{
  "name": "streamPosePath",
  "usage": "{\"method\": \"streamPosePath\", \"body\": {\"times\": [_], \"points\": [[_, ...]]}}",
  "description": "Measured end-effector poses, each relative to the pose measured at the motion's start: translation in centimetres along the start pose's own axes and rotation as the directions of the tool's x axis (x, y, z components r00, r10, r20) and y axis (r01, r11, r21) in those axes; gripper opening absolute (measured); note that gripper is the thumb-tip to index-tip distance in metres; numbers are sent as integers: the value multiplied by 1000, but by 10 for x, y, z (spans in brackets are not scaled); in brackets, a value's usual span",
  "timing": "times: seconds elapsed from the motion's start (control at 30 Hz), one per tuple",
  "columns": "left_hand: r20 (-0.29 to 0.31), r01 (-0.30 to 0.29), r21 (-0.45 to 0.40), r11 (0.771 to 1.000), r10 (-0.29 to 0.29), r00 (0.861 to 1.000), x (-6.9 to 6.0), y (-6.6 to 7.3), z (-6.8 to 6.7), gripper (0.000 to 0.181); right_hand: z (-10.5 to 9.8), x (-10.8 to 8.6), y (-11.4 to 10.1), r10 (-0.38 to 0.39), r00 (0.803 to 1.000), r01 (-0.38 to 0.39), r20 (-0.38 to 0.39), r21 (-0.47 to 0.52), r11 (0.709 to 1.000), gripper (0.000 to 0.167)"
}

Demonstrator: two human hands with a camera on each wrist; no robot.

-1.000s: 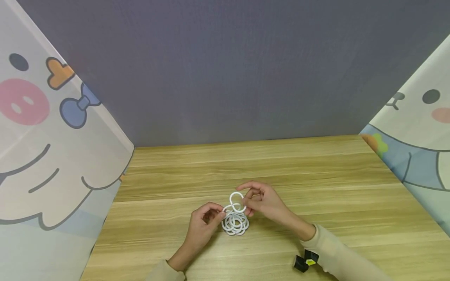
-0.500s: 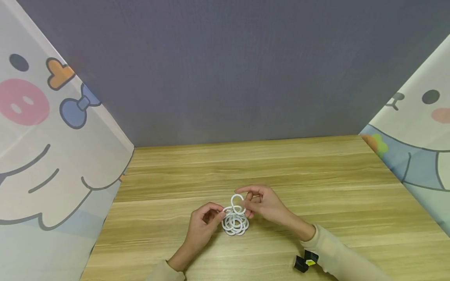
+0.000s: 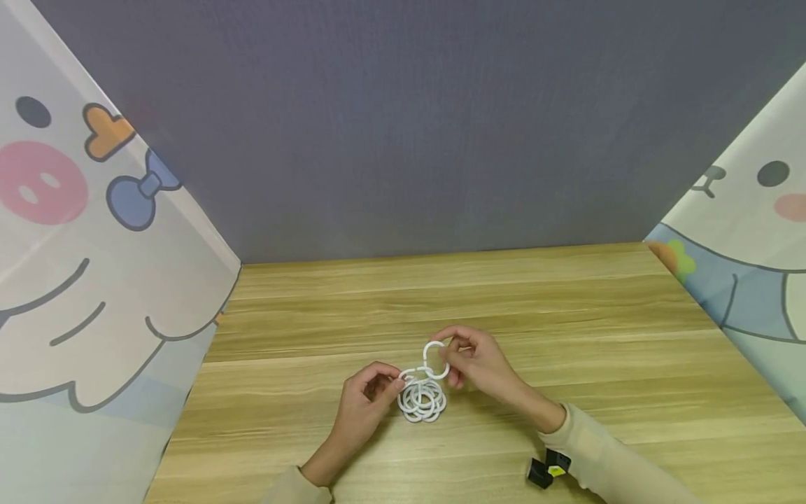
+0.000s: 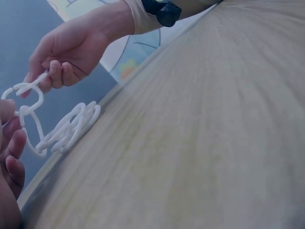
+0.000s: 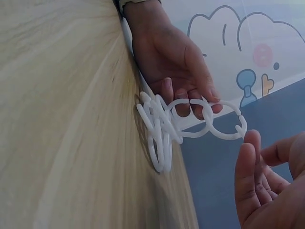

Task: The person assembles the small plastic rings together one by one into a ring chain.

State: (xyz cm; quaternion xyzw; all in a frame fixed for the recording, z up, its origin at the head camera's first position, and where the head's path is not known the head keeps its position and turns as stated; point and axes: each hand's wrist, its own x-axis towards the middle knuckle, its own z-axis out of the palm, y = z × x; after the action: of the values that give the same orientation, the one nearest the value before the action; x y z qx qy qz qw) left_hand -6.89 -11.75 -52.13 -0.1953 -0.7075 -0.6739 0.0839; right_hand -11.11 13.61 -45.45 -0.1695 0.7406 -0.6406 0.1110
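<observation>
Thumb and fingers of my left hand (image 3: 362,406) pinch a white plastic C-ring (image 3: 408,372) from the left. My right hand (image 3: 478,360) pinches another white C-ring (image 3: 425,357), standing up and to the right. These two rings overlap; the right wrist view shows rings (image 5: 224,137) hooked through each other between the hands. A small gap shows in the ring's outline there. Just below, a heap of interlinked white rings (image 3: 412,418) lies on the table, also seen as a stack of rings (image 5: 157,157) in the right wrist view. Fingertips partly hide the pinched spots.
The wood-grain table (image 3: 302,315) ends at a dark grey panel (image 3: 441,126) behind. Cartoon-printed panels (image 3: 176,280) flank both sides. A black device (image 3: 539,474) with a yellow mark sits by the right sleeve (image 3: 604,448).
My right hand dips slightly, then moves up and to the right with its ring, which stands further from the heap. My left hand stays almost still.
</observation>
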Motion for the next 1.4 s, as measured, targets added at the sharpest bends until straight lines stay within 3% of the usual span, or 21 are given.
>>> {"method": "streamPosePath", "body": {"times": [0.37,0.57,0.67,0.87,1.2,1.4], "points": [[26,-24,2,1000,24,999,1,1,1,14,-3,-1,-9,-68,998,69,-8,55,996,23],[24,-6,18,1000,6,1000,1,2,1,12,-7,-2,-17,-95,995,96,-17,58,994,23],[-14,18,60,998,-17,1000,1,1,1,11,-11,-3,-19,-102,994,104,-29,57,993,22],[-107,121,167,978,-104,989,1,0,0,7,-21,-5,-22,-173,983,177,-56,67,982,15],[-35,162,269,949,-158,987,3,4,0,16,-43,-8,-27,-266,959,275,-94,105,956,11],[20,119,402,908,-139,990,1,3,0,20,-51,-11,-27,-259,957,272,-129,100,957,10]]}}
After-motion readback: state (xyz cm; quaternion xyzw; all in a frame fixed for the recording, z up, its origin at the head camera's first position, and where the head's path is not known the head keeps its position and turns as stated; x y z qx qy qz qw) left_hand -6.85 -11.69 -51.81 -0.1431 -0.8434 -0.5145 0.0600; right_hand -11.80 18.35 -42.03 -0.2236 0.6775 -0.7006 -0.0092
